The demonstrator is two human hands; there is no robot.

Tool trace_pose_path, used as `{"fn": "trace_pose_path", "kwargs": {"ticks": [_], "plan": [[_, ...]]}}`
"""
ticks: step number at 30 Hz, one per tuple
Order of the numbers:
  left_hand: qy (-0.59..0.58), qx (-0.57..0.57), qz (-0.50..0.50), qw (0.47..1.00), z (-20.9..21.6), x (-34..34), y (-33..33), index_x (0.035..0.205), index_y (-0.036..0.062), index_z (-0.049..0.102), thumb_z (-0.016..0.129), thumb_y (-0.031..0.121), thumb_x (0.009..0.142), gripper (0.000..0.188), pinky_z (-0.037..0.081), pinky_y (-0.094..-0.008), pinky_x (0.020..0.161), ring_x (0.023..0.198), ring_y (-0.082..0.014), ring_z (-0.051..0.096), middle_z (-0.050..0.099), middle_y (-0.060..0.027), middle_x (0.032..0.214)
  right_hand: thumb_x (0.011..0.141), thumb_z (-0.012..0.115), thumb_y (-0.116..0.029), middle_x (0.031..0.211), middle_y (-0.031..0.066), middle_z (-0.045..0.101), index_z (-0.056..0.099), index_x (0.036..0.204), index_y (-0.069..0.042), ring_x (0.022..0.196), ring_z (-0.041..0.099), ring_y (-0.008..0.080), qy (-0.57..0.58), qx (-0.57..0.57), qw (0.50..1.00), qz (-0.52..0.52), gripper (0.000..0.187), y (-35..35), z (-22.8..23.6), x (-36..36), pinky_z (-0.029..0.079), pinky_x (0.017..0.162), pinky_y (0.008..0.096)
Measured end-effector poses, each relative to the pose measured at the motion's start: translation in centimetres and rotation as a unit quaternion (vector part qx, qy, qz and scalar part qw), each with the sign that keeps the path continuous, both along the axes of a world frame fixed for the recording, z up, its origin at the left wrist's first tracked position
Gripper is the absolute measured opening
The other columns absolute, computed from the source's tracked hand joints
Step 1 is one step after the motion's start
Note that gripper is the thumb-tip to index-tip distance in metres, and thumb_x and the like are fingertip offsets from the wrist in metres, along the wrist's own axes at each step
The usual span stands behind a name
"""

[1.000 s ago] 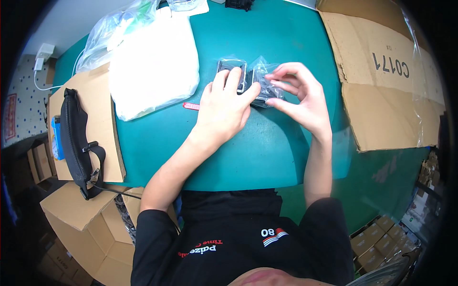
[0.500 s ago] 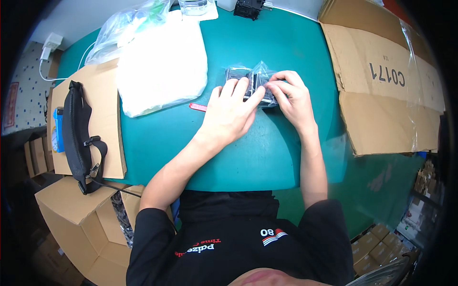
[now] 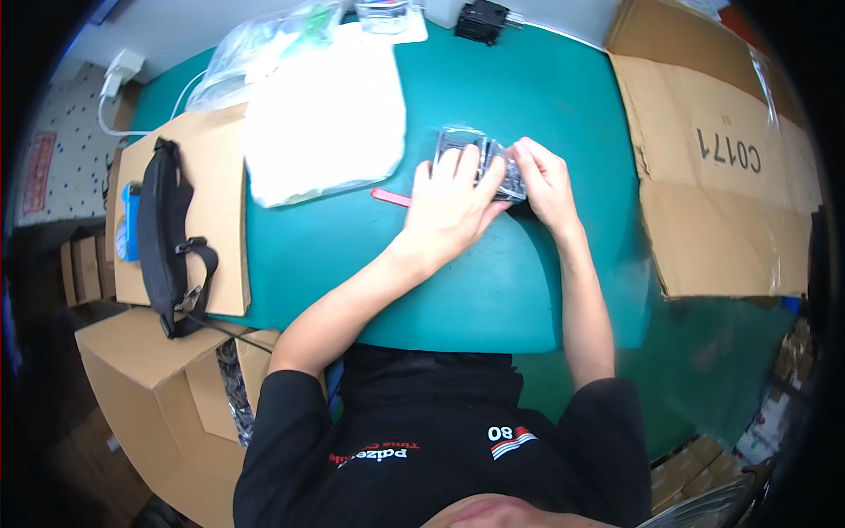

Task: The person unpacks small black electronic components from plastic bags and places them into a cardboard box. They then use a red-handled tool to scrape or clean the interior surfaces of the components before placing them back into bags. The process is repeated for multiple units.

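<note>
A dark, blocky item in a clear plastic bag [image 3: 510, 183] lies on the green table mat. My left hand [image 3: 453, 198] rests over it, fingers spread across its top and thumb along the near side, gripping it. At the bag's right edge, my right hand [image 3: 547, 185] is closed in a pinch on the clear plastic. Part of the item is covered by my left fingers, so its exact kind is not visible. A thin red strip [image 3: 390, 197] lies on the mat, its right end beside my left hand.
To the left are a white plastic bag [image 3: 326, 123] and a black strap pouch [image 3: 163, 238] on a cardboard sheet [image 3: 231, 229]. An open carton [image 3: 722, 194] stands at right, another [image 3: 141, 361] at lower left. A black device [image 3: 481, 22] sits at the back.
The whole view has shifted slightly, with things now further right. My right fingers have closed in tighter at the bag's right edge, and the plastic there stands up less. My left hand stays on it.
</note>
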State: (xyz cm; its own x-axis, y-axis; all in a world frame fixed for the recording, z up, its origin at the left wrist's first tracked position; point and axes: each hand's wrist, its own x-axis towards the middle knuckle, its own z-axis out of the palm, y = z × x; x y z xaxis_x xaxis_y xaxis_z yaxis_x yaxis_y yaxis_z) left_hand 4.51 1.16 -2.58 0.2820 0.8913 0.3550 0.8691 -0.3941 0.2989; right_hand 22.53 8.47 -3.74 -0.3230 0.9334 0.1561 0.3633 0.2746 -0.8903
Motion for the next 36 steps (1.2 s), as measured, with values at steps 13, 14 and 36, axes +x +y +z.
{"fn": "trace_pose_path", "kwargs": {"ticks": [13,14,36], "plan": [[-0.044,0.084,0.044,0.995,-0.4,0.8,-0.2,0.122,0.0226,0.064,0.079,0.053,0.068,0.064,0.047,-0.0470,0.067,0.098,-0.0293,0.058,0.056,-0.0116,0.107,0.111,0.038,-0.046,0.081,-0.0017,0.054,0.049,0.142,-0.003,0.077,0.050,0.0078,0.176,-0.061,0.983,0.008,0.054,-0.7,-2.7,-0.9,0.041,0.070,0.0236],[-0.056,0.073,0.045,0.995,-0.2,0.8,-0.5,0.121,0.0236,0.065,0.079,0.053,0.068,0.061,0.047,-0.0468,0.067,0.098,-0.0294,0.059,0.056,-0.0113,0.106,0.110,0.036,-0.050,0.081,-0.0011,0.056,0.047,0.144,-0.003,0.077,0.051,0.0084,0.177,-0.078,0.981,0.018,0.059,-0.9,-2.4,-0.5,0.041,0.070,0.0235],[-0.594,-0.123,0.436,0.665,13.0,-34.7,-42.1,0.136,0.0005,0.056,0.060,0.046,0.095,0.061,0.054,-0.0438,0.097,0.115,-0.0232,0.065,0.066,-0.0140,0.125,0.109,0.048,-0.016,0.088,0.0076,0.060,0.063,0.116,0.007,0.084,0.056,0.0147,0.135,0.008,0.991,0.006,0.029,-1.8,-0.2,-0.4,0.048,0.082,0.0313]]}}
